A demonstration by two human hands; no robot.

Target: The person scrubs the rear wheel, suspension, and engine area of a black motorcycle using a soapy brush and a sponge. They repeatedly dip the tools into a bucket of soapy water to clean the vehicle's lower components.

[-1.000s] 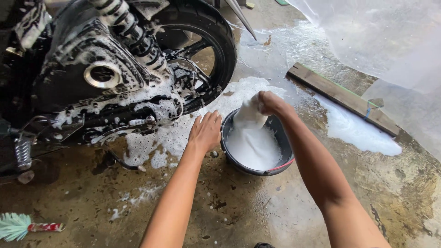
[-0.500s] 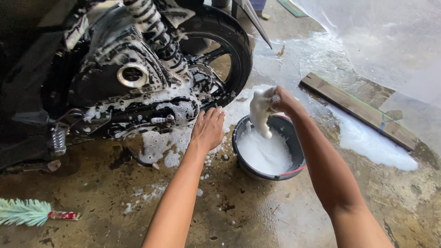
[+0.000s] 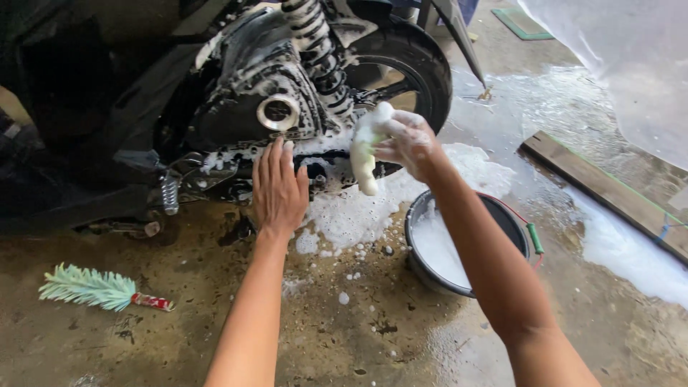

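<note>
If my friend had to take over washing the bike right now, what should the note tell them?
Right hand: fingers closed on a foam-soaked cloth, held up beside the rear wheel.
Left hand: open, holding nothing, fingers up against the soapy engine casing.
Bucket of suds stands on the floor under the right forearm. A green brush lies on the floor to the left.
Done: the casing and shock spring carry foam.
Left: the tyre looks mostly unsoaped, and none of the foam is rinsed off.
</note>
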